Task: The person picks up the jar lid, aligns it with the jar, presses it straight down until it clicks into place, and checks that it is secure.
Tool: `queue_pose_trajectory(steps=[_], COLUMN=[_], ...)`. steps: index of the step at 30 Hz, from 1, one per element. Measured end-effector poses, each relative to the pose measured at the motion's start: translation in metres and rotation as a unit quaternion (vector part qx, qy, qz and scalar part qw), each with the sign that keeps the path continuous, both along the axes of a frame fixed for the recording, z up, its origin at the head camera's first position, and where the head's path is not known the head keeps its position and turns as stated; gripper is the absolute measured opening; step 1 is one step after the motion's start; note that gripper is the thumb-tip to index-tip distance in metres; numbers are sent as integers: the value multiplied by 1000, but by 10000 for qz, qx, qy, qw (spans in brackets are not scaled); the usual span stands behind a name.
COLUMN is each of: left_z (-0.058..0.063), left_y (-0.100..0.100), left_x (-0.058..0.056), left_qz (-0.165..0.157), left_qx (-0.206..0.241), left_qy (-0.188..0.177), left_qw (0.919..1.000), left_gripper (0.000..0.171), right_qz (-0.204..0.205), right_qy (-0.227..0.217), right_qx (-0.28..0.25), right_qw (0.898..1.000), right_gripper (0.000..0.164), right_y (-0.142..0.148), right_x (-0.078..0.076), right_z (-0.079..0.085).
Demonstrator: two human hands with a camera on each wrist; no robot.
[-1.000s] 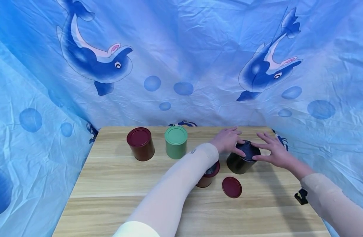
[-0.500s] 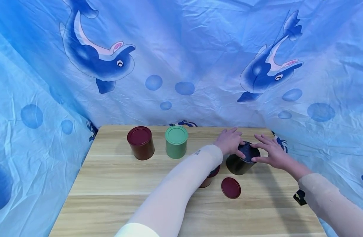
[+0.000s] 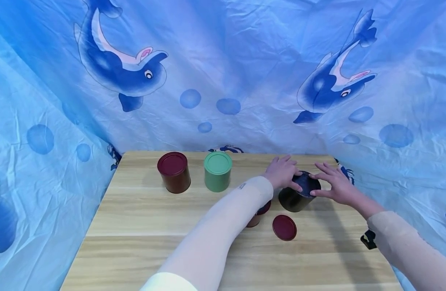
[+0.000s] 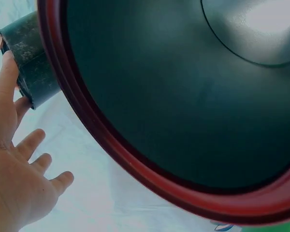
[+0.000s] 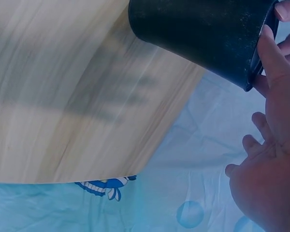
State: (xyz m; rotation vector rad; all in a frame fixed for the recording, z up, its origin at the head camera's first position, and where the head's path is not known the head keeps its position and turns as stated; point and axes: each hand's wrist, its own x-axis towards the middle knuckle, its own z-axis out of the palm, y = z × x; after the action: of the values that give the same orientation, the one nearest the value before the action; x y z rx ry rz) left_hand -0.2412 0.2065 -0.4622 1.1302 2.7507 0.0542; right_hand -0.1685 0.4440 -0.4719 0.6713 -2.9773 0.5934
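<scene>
A black canister [image 3: 293,201] stands at the right of the table in the head view, its round lid [image 3: 307,186] facing up. Thumb and index finger of my left hand [image 3: 281,173] pinch the lid's left edge. On the right edge, my right hand [image 3: 335,186] does the same, with its other fingers spread. Partly hidden under my left forearm is an open red canister [image 3: 255,220]; its red rim [image 4: 94,123] and dark inside fill much of the left wrist view. A loose red lid [image 3: 284,227] lies flat in front of the black canister.
Toward the back left stand a lidded red canister [image 3: 174,173] and a lidded green canister [image 3: 217,173]. Blue dolphin-print cloth [image 3: 223,72] hangs behind and beside the wooden table [image 3: 135,242]. A small black object [image 3: 369,240] shows by my right sleeve.
My left forearm has shifted slightly right and covers more of the open red canister. Both hands keep their places at the black canister's lid. The head view has shifted a little.
</scene>
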Motion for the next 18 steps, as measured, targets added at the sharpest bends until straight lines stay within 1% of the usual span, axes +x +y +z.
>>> queue_pose_trajectory(steps=[4, 7, 10, 14, 18], left_z=[3, 7, 12, 22, 33], left_y=[-2, -4, -7, -12, -18], left_x=[-2, -2, -1, 4, 13], left_qz=[-161, -198, -195, -207, -225], left_qx=[-48, 11, 73, 73, 110], left_qy=[143, 252, 383, 434, 401], left_qw=[9998, 9995, 9991, 9988, 9989], left_gripper=[68, 69, 70, 71, 73], right_qz=[-9, -22, -128, -218, -197], right_qy=[124, 308, 429, 464, 445], right_qx=[-46, -118, -245, -309, -291], right_qw=[9999, 9995, 9987, 9982, 9984], right_gripper=[60, 64, 67, 68, 70], right_y=[1, 3, 6, 10, 11], right_x=[-1, 0, 3, 10, 20], right_z=[1, 0, 2, 9, 16])
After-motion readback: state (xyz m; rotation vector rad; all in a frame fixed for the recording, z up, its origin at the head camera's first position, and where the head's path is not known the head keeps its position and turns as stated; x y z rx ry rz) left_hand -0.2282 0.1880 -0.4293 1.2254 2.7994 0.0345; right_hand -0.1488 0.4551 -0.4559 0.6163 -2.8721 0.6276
